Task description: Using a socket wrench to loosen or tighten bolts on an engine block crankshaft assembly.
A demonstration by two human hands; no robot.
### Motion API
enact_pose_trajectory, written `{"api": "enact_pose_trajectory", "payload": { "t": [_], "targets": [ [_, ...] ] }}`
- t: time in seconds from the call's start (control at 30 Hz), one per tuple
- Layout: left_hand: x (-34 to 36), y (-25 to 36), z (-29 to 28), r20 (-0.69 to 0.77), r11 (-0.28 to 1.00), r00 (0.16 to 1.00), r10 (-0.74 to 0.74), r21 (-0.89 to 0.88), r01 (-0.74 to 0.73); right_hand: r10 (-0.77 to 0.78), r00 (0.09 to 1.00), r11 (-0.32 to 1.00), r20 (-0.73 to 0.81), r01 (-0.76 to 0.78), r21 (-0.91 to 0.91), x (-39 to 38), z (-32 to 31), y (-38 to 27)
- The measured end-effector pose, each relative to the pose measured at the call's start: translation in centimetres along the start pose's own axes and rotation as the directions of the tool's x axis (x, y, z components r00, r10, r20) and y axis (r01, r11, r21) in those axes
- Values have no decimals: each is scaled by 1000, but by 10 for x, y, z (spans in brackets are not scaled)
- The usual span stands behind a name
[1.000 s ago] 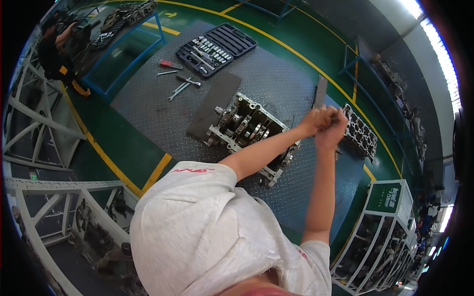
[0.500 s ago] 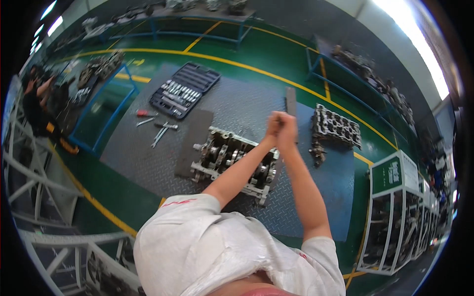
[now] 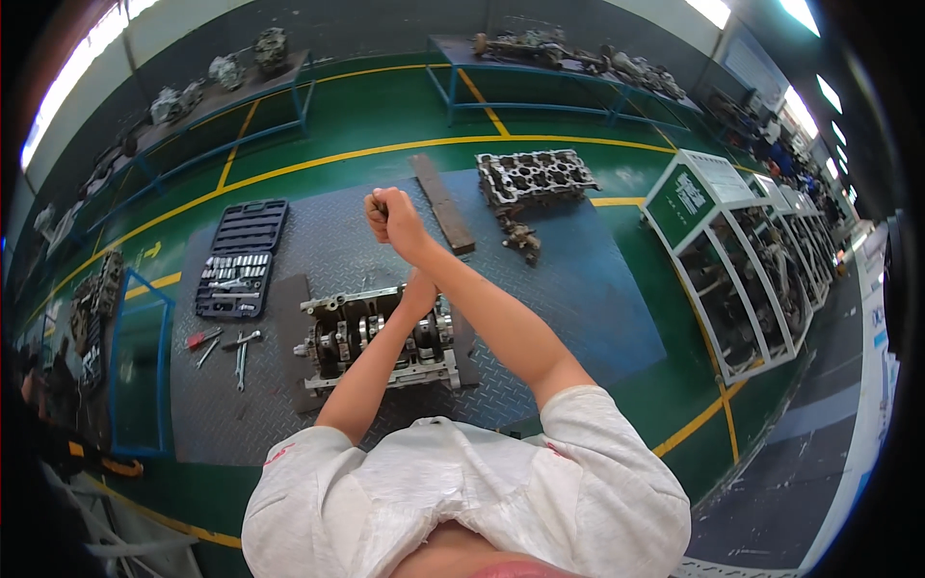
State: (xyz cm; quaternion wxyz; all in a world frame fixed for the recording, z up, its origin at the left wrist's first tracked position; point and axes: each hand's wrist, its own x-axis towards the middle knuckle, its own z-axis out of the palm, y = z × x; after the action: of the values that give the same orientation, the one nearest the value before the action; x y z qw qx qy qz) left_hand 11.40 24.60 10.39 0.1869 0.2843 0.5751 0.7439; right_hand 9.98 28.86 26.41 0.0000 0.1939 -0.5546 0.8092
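Observation:
My right hand (image 3: 393, 220) is closed in a fist, raised above the metal plate. What it holds, if anything, is hidden. Below its wrist, my left hand (image 3: 420, 292) sits over the right end of an engine block (image 3: 337, 332), mostly covered by the right forearm; its fingers do not show. The block lies with its crankshaft (image 3: 371, 332) facing up, across dark flat boards (image 3: 295, 289) on the plate. Just right of the fist lies a long flat bar (image 3: 443, 204). I cannot tell whether the left hand touches the block.
An open socket set case (image 3: 231, 279) lies at left, with wrenches (image 3: 242, 361) and a red-handled tool (image 3: 201, 338) nearer. A cylinder head (image 3: 537, 176) and a dirty metal part (image 3: 519, 237) lie at right. White-framed racks (image 3: 718, 260) stand beyond; workbenches (image 3: 568, 60) line the back.
My view has turned to the right. My hands were clasped close together beyond the block's right end; now the right fist is apart and the left hand is lower, behind the right forearm.

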Motion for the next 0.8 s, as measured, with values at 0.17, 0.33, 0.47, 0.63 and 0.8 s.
{"api": "enact_pose_trajectory", "payload": {
  "t": [0.17,0.33,0.47,0.63,0.8],
  "targets": [
    [-27,23,18,-122,972,986,-114,-221,85,11,999,998,-42,-8,65,-7,-6,-4],
    [-63,34,8,-193,987,976,-102,-139,76,27,999,993,-26,-24,112,-16,-9,-1],
    [-70,35,0,-243,977,959,-144,-188,99,-80,984,996,-162,84,19,-15,-3,8],
    [-62,32,2,-195,999,981,-13,-45,5,-161,966,981,-200,134,-143,-20,-15,0],
    [-77,62,11,-68,1000,998,18,-13,-19,-157,961,987,-228,160,-5,-45,20,-20]
  ]
}}
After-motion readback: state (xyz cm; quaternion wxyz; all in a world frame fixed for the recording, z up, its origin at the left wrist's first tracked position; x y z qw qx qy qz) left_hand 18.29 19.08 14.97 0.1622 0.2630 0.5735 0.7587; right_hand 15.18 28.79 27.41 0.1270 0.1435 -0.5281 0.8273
